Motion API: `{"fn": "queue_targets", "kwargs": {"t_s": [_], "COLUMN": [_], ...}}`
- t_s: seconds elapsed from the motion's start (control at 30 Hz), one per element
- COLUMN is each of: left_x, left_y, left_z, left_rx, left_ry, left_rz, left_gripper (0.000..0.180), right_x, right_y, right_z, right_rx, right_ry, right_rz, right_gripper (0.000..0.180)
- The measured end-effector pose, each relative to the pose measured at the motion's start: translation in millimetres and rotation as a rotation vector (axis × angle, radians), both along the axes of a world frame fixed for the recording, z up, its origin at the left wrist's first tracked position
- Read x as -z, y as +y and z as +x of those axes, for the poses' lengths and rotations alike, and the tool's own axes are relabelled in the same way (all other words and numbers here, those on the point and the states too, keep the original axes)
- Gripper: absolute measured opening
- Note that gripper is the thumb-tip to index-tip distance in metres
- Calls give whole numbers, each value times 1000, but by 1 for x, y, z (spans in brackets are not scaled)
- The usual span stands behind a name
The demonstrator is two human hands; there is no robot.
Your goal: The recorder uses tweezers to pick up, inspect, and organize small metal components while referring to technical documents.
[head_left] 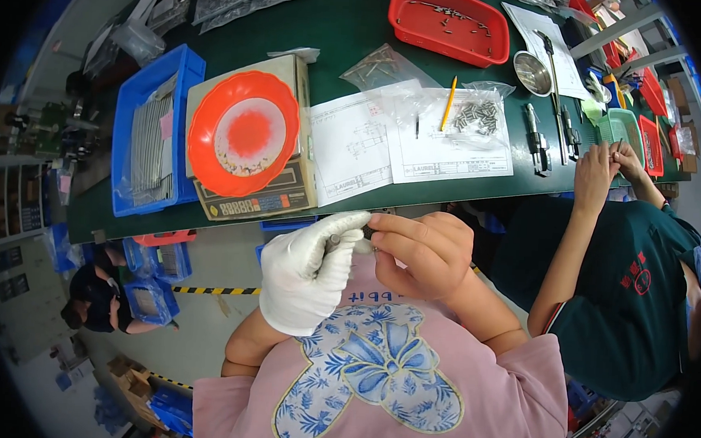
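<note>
White-gloved left hand (310, 271) pinching a small metal part (334, 239), bare right hand (420, 253) gripping its other end. Just beyond, orange dish (242, 132) on weighing scale (288, 193), green table (345, 28).

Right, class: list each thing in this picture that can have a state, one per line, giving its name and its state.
left hand: in a white glove, closed on a small metal part
right hand: bare, fingertips pinching at the same part
small metal part: held between both hands, mostly hidden
orange dish: on the scale, a few small bits inside
scale: display lit
red tray: holds scattered small parts
yellow pencil: lying on the drawings
</note>
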State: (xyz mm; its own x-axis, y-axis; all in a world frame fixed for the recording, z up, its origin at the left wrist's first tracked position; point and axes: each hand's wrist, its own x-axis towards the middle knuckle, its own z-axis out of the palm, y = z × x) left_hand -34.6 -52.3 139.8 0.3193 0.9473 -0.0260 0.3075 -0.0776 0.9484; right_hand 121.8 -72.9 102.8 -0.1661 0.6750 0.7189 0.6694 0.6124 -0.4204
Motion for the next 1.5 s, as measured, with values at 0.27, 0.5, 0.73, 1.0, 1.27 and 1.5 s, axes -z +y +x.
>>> {"fn": "queue_targets", "kwargs": {"t_s": [0.27, 0.5, 0.73, 1.0, 1.27, 1.5], "left_x": [-12, -12, -11, 31, 35, 31], "left_y": [3, 9, 17, 19, 36, 37], "left_z": [3, 1, -7, 18, -15, -12], "left_rx": [-124, -101, -88, -232, 177, 357], "left_ry": [-189, -251, -329, -558, -1614, -1766], "left_rz": [-359, -469, -569, -387, -1181, -1311], "left_gripper": [16, 18, 20, 11, 35, 36], "right_x": [5, 9, 13, 15, 9, 11], "right_y": [6, 9, 5, 4, 17, 17], "right_z": [5, 3, -1, -18, -8, -11], "right_rx": [119, -20, -118, -345, -169, -142], "right_ry": [76, 237, 631, 543, 386, 384], "right_rz": [-105, -71, -527, -462, -384, -349], "right_gripper": [14, 17, 13, 14, 16, 17]}}
